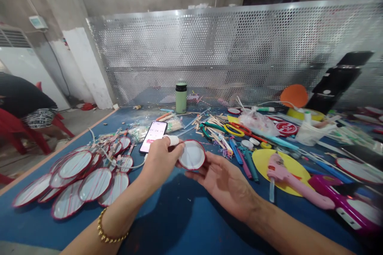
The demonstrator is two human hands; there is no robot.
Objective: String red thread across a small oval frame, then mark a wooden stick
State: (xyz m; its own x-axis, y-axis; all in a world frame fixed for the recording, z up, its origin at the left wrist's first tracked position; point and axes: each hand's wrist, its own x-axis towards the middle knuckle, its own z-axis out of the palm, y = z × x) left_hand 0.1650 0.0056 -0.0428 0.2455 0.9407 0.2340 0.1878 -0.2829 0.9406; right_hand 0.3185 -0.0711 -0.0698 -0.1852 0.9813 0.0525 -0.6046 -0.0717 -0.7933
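A small round white disc with a red rim [193, 154] is held up over the blue table, its flat face toward me. My left hand [161, 159] pinches its left edge between thumb and fingers; one finger wears a white wrap [171, 140]. From the right and below, my right hand [224, 181] grips the disc's other edge, fingers partly behind it. Close beyond my left hand lies a phone [153, 137] with a timer on its screen. To the left is a pile of larger red-rimmed discs [95, 184] with pink lines and sticks.
A green bottle [181, 99] stands before a perforated metal panel [179, 48]. Rightward lie wooden sticks [217, 121], scissors [233, 129], markers [236, 151] and a pink glue gun [287, 179] on a yellow disc [263, 159]. A white cable [131, 166] crosses the pile. A person [24, 95] sits at far left.
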